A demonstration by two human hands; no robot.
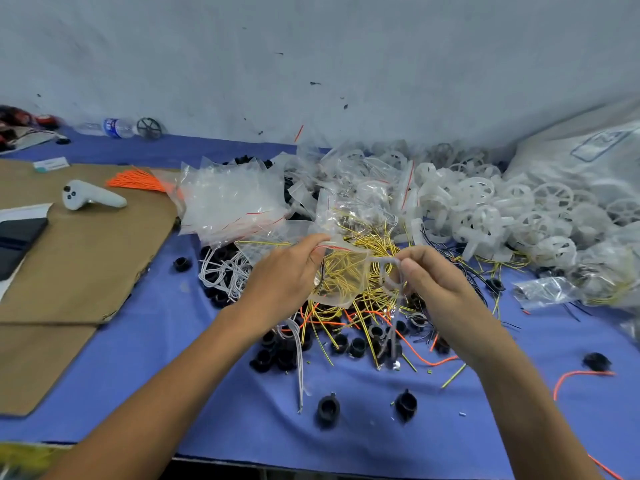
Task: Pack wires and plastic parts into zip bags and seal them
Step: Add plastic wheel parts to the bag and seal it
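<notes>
In the middle of the frame the left hand [284,275] pinches the red-lined top edge of a clear zip bag [346,271], fingers curled on the plastic. The bag hangs above a heap of yellow-green wires [367,233]. Yellow strands show through its wall, but it cannot be told whether they lie inside it or behind it.

Just to its right, the right hand [443,285] pinches a looped grey wire [390,271] between thumb and forefinger. The loop is beside the bag's open side and its tails hang down toward the black plastic caps [356,346] scattered on the blue cloth [207,393].

Left of centre lies a stack of flat empty bags [232,199], and below it a tangle of white wires [225,271]. Filled bags [349,174] pile up at upper centre, holding pale plastic parts. To their right is a loose mound of white plastic wheels [502,209], and a large white sack [588,157] slumps at the upper right. One small filled bag [543,292] lies apart at the right edge.

On the left, a sheet of cardboard [79,244] carries a grey controller [90,197] and a bunch of orange wires [138,180]. A water bottle [110,128] lies at the upper left by the wall.
</notes>
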